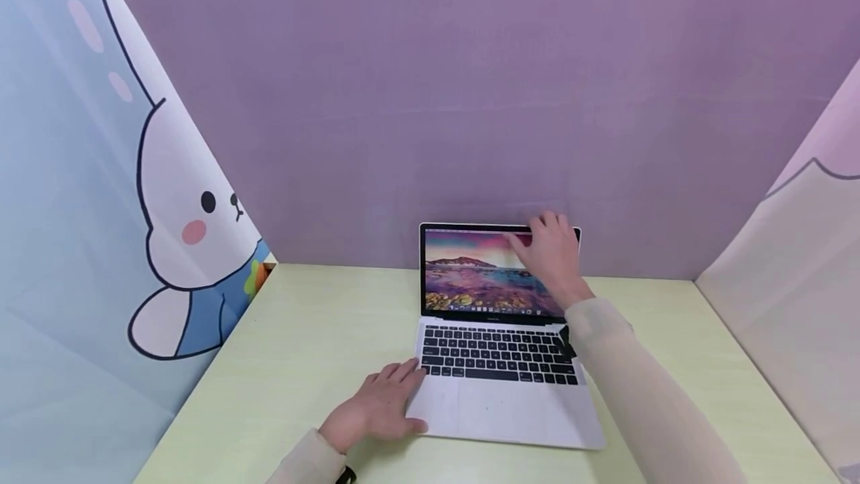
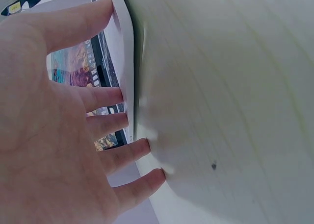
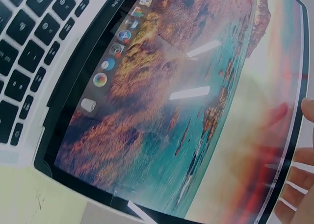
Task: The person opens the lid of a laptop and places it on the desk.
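An open silver laptop [image 1: 505,413] with black keys lies on the table, its lit screen [image 1: 463,275] showing a seaside picture. At the lid's top right corner, my right hand [image 1: 554,252] holds the upper edge, thumb on the screen side and fingers over the rim. The right wrist view shows the screen [image 3: 162,111] close up, with the right hand's fingertips [image 3: 299,177] along its far edge. My left hand [image 1: 386,402] rests beside the base's front left corner, fingers spread and fairly straight. From the left wrist, the thumb and some fingers of the left hand [image 2: 54,126] touch the laptop's edge [image 2: 128,67].
The pale yellow table [image 1: 322,320] extends on both sides of the laptop. A purple cloth wall [image 1: 470,95] stands close behind the lid. Printed cloth panels rise at the left [image 1: 67,245] and right [image 1: 793,305].
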Motion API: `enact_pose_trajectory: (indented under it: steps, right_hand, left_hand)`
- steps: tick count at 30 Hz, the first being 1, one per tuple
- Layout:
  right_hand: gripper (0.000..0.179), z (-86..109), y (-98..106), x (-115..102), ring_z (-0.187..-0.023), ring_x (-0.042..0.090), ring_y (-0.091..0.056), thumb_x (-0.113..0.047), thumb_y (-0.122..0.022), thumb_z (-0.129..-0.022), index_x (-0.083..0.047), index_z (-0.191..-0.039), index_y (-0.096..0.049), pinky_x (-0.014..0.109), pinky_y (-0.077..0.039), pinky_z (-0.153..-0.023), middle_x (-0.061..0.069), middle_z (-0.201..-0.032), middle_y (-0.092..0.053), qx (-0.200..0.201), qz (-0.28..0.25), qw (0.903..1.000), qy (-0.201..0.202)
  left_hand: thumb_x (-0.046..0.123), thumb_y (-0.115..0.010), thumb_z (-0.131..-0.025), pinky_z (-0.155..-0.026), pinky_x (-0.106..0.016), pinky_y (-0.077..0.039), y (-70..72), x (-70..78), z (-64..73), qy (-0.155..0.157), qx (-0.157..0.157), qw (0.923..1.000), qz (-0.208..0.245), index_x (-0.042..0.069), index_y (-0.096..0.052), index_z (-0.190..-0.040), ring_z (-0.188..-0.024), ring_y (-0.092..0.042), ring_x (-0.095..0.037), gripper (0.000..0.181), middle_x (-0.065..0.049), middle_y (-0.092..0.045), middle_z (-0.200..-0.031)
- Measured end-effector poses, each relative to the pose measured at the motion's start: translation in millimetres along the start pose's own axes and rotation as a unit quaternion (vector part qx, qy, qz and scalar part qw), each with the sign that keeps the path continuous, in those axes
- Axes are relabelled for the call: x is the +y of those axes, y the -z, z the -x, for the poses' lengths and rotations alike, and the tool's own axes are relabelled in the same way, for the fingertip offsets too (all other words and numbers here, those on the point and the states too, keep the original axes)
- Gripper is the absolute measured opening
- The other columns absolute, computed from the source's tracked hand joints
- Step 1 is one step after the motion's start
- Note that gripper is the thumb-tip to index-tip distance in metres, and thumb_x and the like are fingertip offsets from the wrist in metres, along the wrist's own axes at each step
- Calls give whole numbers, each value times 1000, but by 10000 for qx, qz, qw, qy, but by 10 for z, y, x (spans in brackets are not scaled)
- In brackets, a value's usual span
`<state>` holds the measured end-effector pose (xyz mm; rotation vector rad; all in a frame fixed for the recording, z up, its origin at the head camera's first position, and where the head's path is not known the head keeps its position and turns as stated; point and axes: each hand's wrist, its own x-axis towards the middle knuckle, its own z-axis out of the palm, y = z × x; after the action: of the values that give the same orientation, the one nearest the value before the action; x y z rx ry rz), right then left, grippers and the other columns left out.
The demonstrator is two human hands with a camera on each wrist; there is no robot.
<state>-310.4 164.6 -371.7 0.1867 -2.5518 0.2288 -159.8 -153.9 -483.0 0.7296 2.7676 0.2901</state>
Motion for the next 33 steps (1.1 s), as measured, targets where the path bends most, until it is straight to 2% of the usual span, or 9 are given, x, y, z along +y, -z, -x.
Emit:
enact_pose_trajectory:
  steps: [6,16,21,26,33]
  right_hand:
    - [56,66,53,50,-108,40,-51,-46,-69,-95,3,-121,-68,55,-43,-97,22,-117,-59,30,-184,9997,152]
    - [54,177,144,113,-115,41,-52,-41,-70,-95,3,-126,-66,57,-43,-99,23,-124,-59,12,-355,9986,392]
    - [52,228,206,140,-116,42,-53,-37,-72,-95,3,-126,-66,58,-44,-99,23,-126,-60,148,-425,9971,618]
    - [50,306,271,177,-111,42,-56,-36,-73,-94,5,-121,-68,57,-45,-97,24,-119,-62,273,-414,9961,728]
    - [48,485,338,245,-110,43,-57,-34,-70,-96,6,-121,-68,58,-46,-95,25,-118,-63,189,-426,9962,736]
  left_hand:
    - [59,-68,-89,-111,-62,-35,-28,-22,-22,10,2,10000,95,10,-42,-155,-145,-35,-39,87,-12,-32,-163]
    - [63,-66,-89,-111,-61,-36,-63,-34,-45,78,7,9999,147,8,-42,-155,-145,-36,-39,89,-11,-32,-164]
    - [56,-66,-92,-109,-61,-38,-53,-47,-23,-22,173,9994,289,4,-44,-153,-143,-39,-40,82,-14,-36,-161]
    - [50,-64,-95,-107,-61,-40,-49,-59,-15,-139,399,9980,478,1,-46,-151,-140,-42,-41,76,-18,-39,-159]
    - [45,-63,-96,-109,-61,-38,-25,-82,3,-38,681,9951,715,0,-46,-150,-140,-42,-42,73,-21,-40,-157]
